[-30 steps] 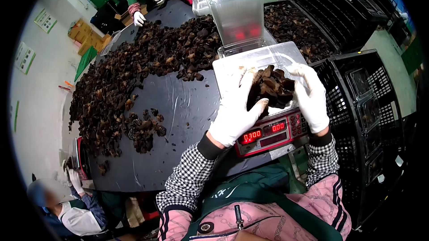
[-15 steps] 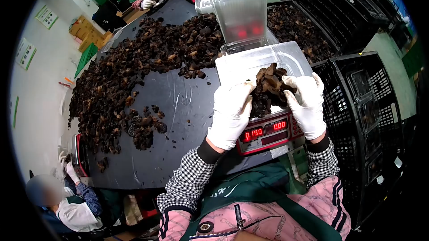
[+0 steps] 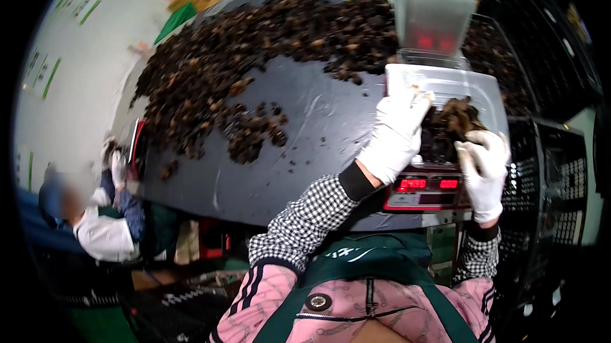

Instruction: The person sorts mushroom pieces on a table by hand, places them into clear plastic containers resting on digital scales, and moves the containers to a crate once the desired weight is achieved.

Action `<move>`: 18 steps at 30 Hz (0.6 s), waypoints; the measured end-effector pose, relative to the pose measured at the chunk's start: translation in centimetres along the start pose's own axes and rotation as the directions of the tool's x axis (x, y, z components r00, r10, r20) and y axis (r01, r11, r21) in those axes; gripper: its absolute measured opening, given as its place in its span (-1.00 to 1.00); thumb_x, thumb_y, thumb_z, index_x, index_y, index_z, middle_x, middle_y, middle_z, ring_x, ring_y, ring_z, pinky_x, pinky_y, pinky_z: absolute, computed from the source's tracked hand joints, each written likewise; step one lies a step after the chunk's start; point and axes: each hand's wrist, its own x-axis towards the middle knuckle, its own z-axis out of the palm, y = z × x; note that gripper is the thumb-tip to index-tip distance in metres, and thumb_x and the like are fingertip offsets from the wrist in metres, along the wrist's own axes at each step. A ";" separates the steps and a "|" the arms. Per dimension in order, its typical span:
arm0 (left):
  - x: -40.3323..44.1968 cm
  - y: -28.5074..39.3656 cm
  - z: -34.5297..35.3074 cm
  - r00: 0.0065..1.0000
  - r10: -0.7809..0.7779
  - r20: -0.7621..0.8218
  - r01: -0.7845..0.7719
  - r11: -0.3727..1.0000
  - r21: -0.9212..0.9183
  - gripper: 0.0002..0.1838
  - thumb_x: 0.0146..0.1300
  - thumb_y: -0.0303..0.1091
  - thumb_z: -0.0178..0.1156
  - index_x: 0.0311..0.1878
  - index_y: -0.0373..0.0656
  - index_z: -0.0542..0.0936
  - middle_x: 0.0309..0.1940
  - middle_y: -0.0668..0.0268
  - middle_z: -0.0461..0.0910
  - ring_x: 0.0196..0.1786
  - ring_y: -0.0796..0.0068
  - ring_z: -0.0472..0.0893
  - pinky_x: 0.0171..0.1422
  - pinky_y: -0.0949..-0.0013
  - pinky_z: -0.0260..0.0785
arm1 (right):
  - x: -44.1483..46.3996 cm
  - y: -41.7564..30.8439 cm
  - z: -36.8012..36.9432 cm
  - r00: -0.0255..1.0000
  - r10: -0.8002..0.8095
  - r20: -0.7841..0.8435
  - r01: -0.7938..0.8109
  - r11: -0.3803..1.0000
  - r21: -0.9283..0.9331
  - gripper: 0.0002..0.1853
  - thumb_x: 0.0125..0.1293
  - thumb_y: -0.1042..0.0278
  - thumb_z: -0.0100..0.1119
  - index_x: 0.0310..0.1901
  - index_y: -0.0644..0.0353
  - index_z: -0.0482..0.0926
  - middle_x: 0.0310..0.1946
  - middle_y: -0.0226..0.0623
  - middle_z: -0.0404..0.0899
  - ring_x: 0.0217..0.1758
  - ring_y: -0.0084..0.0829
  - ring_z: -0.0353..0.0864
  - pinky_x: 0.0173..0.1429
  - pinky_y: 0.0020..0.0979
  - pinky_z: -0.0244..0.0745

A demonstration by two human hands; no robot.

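Dark heap (image 3: 445, 132): on scale (image 3: 406, 201), between both hands.
Left hand (image 3: 396, 134): fingers extended at heap's left; grip unclear.
Right hand (image 3: 486, 170): curled at heap's near right; grip unclear.

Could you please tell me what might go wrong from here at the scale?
The left hand and right hand are right at the dark pieces on the scale, so any pressure might skew the weighing. Heaped loosely, some pieces could spill off. The clear containers are stacked tall just behind, so a bump might topple them.
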 end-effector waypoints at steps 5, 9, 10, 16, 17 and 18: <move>-5.2 -3.6 -5.0 0.990 -0.134 0.037 0.121 0.962 0.243 -0.47 0.00 -0.65 0.25 0.13 -0.15 0.62 0.10 0.08 0.63 0.10 0.04 0.63 0.22 0.12 0.51 | -1.2 0.7 -0.8 0.980 0.080 -0.184 -0.064 0.994 0.092 -0.85 0.34 0.63 0.24 -0.09 0.30 0.69 -0.02 -0.18 0.66 0.17 -0.16 0.60 0.38 -0.15 0.40; -10.7 -9.9 -11.1 0.949 -0.314 0.014 0.221 0.699 0.680 -0.65 0.08 -0.58 0.21 -0.03 -0.12 0.68 -0.03 0.10 0.67 0.00 0.07 0.63 0.11 0.10 0.52 | -3.8 2.5 -0.2 0.909 0.304 -0.284 -0.213 0.927 0.310 -0.87 0.43 0.64 0.18 -0.05 0.37 0.65 -0.02 -0.20 0.68 0.17 -0.22 0.60 0.32 -0.26 0.46; -11.5 -10.8 -12.6 0.948 -0.318 0.005 0.199 0.606 0.770 -0.68 0.10 -0.54 0.20 -0.04 -0.14 0.68 -0.10 0.10 0.67 -0.06 0.07 0.63 0.06 0.08 0.51 | -4.0 2.6 -0.2 0.908 0.309 -0.283 -0.223 0.928 0.298 -0.87 0.43 0.65 0.17 -0.06 0.36 0.65 -0.03 -0.19 0.68 0.16 -0.23 0.61 0.31 -0.26 0.47; -16.1 -14.5 -16.0 0.940 -0.336 -0.062 0.279 0.652 0.705 -0.82 0.22 -0.54 0.17 -0.13 -0.11 0.63 -0.22 0.18 0.64 -0.14 0.10 0.62 0.01 0.15 0.50 | -4.0 1.7 0.1 0.870 0.373 -0.322 -0.254 0.899 0.355 -0.88 0.41 0.70 0.13 -0.13 0.34 0.64 -0.11 -0.20 0.69 0.03 -0.32 0.65 0.19 -0.35 0.51; -16.2 -14.4 -15.9 0.929 -0.362 -0.069 0.304 0.645 0.701 -0.87 0.26 -0.54 0.16 -0.18 -0.09 0.60 -0.28 0.20 0.61 -0.17 0.13 0.62 -0.04 0.18 0.50 | -4.0 1.5 0.1 0.866 0.383 -0.321 -0.260 0.894 0.365 -0.87 0.41 0.70 0.13 -0.12 0.34 0.63 -0.11 -0.21 0.68 0.02 -0.35 0.64 0.19 -0.37 0.50; -16.2 -14.6 -16.0 0.925 -0.377 -0.041 0.292 0.639 0.712 -0.87 0.26 -0.53 0.19 -0.16 -0.08 0.59 -0.30 0.22 0.58 -0.19 0.16 0.62 -0.08 0.17 0.51 | -4.3 1.5 0.1 0.862 0.395 -0.319 -0.267 0.887 0.377 -0.86 0.41 0.70 0.12 -0.10 0.33 0.63 -0.10 -0.22 0.68 0.01 -0.36 0.64 0.20 -0.38 0.49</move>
